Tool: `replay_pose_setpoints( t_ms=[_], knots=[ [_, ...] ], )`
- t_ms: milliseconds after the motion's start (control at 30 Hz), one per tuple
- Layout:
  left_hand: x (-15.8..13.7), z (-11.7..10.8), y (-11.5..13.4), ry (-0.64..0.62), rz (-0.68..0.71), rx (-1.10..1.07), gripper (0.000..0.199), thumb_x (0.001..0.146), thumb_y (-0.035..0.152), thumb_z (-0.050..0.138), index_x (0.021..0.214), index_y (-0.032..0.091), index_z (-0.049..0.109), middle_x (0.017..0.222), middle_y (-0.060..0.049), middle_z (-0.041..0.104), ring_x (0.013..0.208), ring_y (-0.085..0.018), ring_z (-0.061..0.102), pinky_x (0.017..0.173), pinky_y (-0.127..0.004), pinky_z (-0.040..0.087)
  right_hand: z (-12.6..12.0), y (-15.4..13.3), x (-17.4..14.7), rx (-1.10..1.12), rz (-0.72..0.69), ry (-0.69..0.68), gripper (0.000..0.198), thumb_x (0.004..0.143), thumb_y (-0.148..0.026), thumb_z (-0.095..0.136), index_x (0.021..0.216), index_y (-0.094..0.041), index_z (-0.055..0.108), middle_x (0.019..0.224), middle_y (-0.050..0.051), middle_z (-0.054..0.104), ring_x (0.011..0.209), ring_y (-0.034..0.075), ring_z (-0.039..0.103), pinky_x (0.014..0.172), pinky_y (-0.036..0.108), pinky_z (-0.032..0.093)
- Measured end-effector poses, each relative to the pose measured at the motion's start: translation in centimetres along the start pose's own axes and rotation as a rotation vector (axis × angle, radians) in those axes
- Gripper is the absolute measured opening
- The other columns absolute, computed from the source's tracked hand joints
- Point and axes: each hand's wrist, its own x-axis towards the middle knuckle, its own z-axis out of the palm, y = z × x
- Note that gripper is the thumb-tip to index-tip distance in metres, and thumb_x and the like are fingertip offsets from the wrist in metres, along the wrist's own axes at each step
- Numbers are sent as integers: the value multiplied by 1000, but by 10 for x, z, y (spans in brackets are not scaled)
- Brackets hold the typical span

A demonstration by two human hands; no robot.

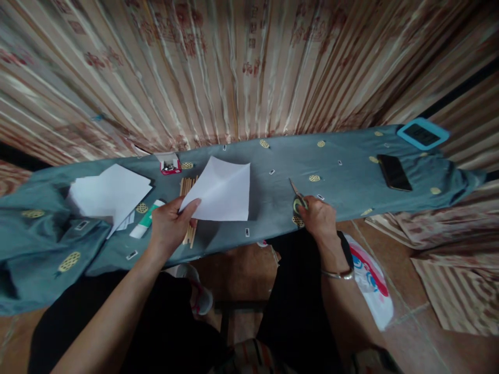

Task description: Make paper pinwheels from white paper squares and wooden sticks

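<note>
1. White paper sheet [226,192] is pinched at its near left corner by my left hand [171,221], thumb on top. It lies over part of the wooden sticks [192,236], above the grey-green tablecloth [273,202]; I cannot tell whether its underside touches the cloth.
2. I judge it very light and thin: it should bend under its own weight and crease or tear if I grip hard. A soft crease-like line runs across it, so I expect it to flex there first.
3. For a steady hold I would take it by an edge or corner, thumb flat, fingers beneath.
4. My right hand [322,215] is closed around the handles of the scissors [298,196], blades pointing away from me. They should feel stiffer and heavier, best taken by the loops.
</note>
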Motion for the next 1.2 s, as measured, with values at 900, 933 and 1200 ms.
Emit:
replay_pose_setpoints(
  t_ms=[900, 933, 1200],
  knots=[
    [19, 30, -24, -93, -60, -122, 22, 80, 38, 59, 86, 20, 69, 80, -2, 72, 53, -17, 67, 46, -23, 48, -10, -57, -26, 1371, 176, -796, 35, 60, -31, 84, 92, -18, 74, 77, 1, 74, 62, 12, 66, 51, 21, 51],
    [20, 27, -22, -59, -61, -145, 22, 79, 38, 60, 87, 19, 69, 82, -2, 72, 53, -16, 67, 45, -23, 49, -12, -55, -25, 1429, 178, -780, 38, 60, -32, 85, 94, -19, 74, 82, 2, 75, 66, 12, 67, 56, 22, 53],
    [27, 7, -10, 136, -102, -465, 15, 70, 28, 68, 71, 14, 65, 54, 3, 63, 42, -12, 59, 39, -20, 48, -20, -58, -25, 1618, 84, -775, 52, 64, -46, 85, 108, -22, 72, 83, 3, 73, 67, 10, 62, 55, 19, 46]
  ],
)
